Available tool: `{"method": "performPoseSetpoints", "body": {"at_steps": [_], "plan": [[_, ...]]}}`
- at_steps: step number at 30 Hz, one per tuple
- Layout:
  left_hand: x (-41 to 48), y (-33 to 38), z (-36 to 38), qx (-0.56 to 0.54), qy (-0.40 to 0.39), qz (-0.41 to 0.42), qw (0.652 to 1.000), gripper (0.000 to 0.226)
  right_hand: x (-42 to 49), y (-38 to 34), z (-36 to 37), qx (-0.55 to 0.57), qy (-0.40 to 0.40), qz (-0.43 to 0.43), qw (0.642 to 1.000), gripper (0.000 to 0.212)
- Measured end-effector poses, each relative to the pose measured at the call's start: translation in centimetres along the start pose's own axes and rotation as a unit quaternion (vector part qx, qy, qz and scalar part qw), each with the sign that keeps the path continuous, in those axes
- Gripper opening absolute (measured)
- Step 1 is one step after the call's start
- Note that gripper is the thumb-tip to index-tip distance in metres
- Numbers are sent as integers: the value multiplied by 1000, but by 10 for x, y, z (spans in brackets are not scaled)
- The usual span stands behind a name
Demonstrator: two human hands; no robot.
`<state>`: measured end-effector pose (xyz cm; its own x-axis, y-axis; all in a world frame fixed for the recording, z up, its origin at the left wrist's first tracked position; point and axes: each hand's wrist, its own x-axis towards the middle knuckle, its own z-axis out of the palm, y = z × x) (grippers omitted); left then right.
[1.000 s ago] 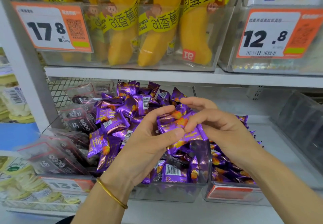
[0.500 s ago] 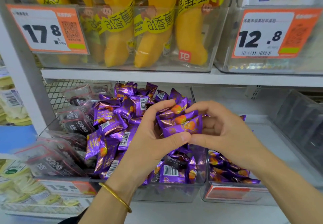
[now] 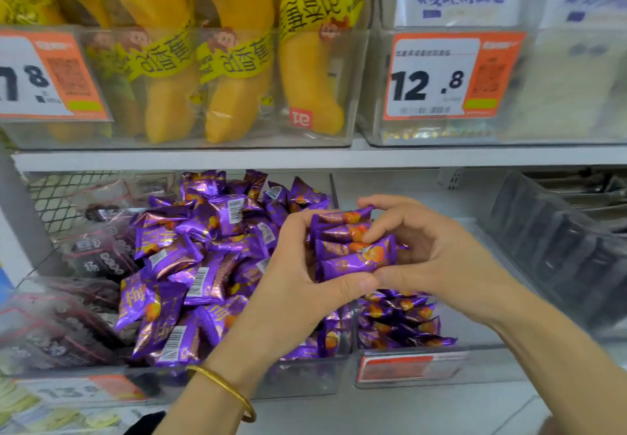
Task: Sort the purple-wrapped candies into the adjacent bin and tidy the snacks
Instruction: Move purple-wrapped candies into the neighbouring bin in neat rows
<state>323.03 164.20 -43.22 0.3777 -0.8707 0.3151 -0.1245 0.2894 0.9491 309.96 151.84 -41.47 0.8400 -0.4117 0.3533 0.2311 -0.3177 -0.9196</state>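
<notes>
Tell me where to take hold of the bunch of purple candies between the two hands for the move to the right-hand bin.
By its crimped ends, from both sides. The bunch of purple candies is level packets stacked one on another, so the left hand and right hand pressing inward at the ends, thumbs under the lowest packet, should make a secure grip.

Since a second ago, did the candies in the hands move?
Yes: the held candies shifted right and slightly up, judged against the right bin's red label.

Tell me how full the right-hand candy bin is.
Partly full: right-hand bin holds a low layer of purple candies, far below the heaped neighbouring bin.
</notes>
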Motion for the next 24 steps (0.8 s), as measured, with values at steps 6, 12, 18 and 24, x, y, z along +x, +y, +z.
{"method": "performPoseSetpoints", "body": {"at_steps": [6, 12, 18, 24], "plan": [[37, 0, 56, 65, -98, -23, 993, 59, -32, 5, -65, -5, 78, 3, 997, 44], [64, -30, 89, 244, -106, -75, 961, 73, -67, 37, -140, -77, 97, 84, 989, 49], [55, -62, 91, 361, -99, -95, 922, 47, -69, 71, -155, -125, -18, 202, 971, 40], [54, -70, 99, 413, -132, -119, 893, 39, -57, 87, -144, -247, -96, 202, 943, 42]]}}
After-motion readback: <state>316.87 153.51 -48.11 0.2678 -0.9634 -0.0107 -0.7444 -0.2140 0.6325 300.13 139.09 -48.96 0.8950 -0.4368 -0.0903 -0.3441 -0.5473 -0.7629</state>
